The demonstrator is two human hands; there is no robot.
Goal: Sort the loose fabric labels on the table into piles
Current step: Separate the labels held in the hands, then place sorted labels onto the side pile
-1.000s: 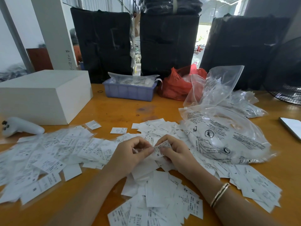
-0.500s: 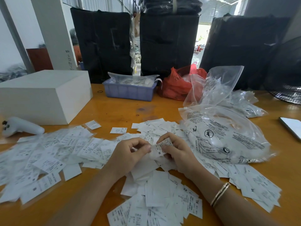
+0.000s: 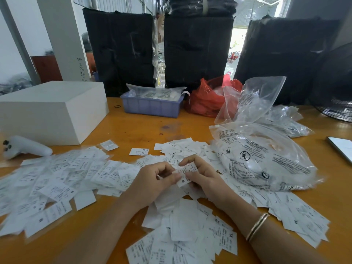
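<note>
White printed fabric labels cover the wooden table (image 3: 144,128). A wide spread of labels (image 3: 57,180) lies to the left, another heap of labels (image 3: 188,233) sits near me in the middle, and more labels (image 3: 297,212) trail off to the right. My left hand (image 3: 152,183) and my right hand (image 3: 205,178) meet above the middle of the table. Both pinch one small label (image 3: 185,173) marked M between thumbs and fingers. A gold bangle (image 3: 257,226) circles my right wrist.
A white box (image 3: 51,111) and a white controller (image 3: 24,147) stand at the left. A blue tray (image 3: 152,105), a red bag (image 3: 207,98) and clear printed plastic bags (image 3: 262,155) crowd the back and right. A phone (image 3: 341,149) lies at the right edge.
The label between my fingers has turned and come up a little, so its printed face and the M show more. Both hands stay in the same spot.
</note>
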